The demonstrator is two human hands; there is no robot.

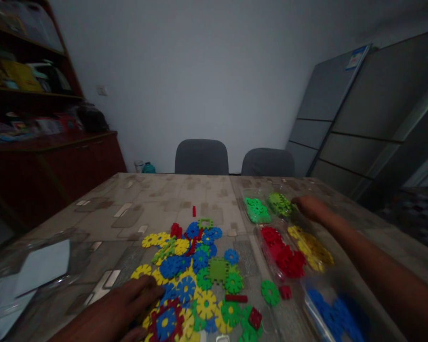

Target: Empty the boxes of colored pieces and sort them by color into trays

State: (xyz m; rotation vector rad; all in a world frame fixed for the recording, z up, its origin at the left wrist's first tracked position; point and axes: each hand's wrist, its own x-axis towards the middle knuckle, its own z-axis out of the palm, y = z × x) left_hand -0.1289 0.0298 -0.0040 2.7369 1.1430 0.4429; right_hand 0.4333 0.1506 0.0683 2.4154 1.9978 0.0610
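My left hand (131,304) rests at the left edge of a loose pile of plastic building pieces, fingers stretched over blue gear-shaped discs (186,288) and yellow ones (206,304). A dark red square frame piece (166,323) lies just beside it. My right hand (309,207) reaches to the far right, at the edge of a clear tray holding light green pieces (279,203). Its fingers are dark and blurred, so what they hold is unclear. In the pile's middle lies a green square piece (218,270).
Clear trays on the right hold bright green pieces (257,210), red pieces (283,254), yellow pieces (312,249) and blue pieces (335,313). Clear packaging with white card (44,266) lies left. A small red stick (194,211) is beyond the pile. Two grey chairs (201,156) stand behind the table.
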